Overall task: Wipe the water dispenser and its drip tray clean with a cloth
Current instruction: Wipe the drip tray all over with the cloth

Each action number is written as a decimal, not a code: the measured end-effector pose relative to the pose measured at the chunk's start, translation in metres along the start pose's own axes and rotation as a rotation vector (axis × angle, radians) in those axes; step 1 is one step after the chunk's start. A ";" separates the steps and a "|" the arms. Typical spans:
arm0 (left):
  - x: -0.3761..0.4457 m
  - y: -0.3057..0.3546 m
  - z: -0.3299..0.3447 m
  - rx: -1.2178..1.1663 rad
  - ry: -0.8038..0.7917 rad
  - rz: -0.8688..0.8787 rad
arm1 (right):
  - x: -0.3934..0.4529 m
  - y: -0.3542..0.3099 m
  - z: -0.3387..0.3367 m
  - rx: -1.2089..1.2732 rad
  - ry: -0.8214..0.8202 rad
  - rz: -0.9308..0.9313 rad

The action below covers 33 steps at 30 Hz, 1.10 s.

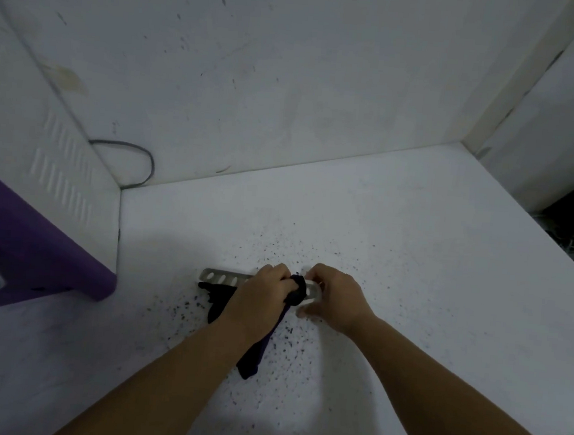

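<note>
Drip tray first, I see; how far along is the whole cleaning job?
Done: nothing can be confirmed as clean. The slotted grey drip tray is off the dispenser, on the speckled white floor.

In hand: the left hand grips a dark cloth bunched against the tray's right end, while the right hand steadies that end.

Left: the tray's bare left stretch, and the purple and white water dispenser beside it, which looks untouched.

Drip tray (221,276) middle behind hands
</note>
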<state>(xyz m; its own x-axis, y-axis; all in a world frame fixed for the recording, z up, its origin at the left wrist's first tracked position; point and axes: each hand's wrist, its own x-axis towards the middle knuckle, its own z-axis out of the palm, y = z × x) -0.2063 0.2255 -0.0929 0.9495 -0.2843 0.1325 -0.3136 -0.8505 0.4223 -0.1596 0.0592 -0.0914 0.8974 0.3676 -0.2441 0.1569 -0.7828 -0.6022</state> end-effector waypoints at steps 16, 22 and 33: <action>0.011 0.001 -0.009 0.191 -0.206 0.127 | 0.000 0.003 0.002 0.024 0.011 0.010; 0.025 0.013 -0.009 -0.089 -0.208 -0.223 | 0.001 0.003 0.003 0.033 0.017 0.010; 0.020 0.010 -0.005 -0.195 -0.143 -0.153 | 0.003 0.007 0.004 0.016 0.020 -0.020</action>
<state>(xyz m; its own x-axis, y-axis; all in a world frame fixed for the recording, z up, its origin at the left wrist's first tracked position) -0.1902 0.2134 -0.0820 0.9706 -0.2307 -0.0681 -0.1464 -0.7911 0.5939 -0.1570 0.0568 -0.0997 0.9021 0.3728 -0.2173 0.1681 -0.7674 -0.6188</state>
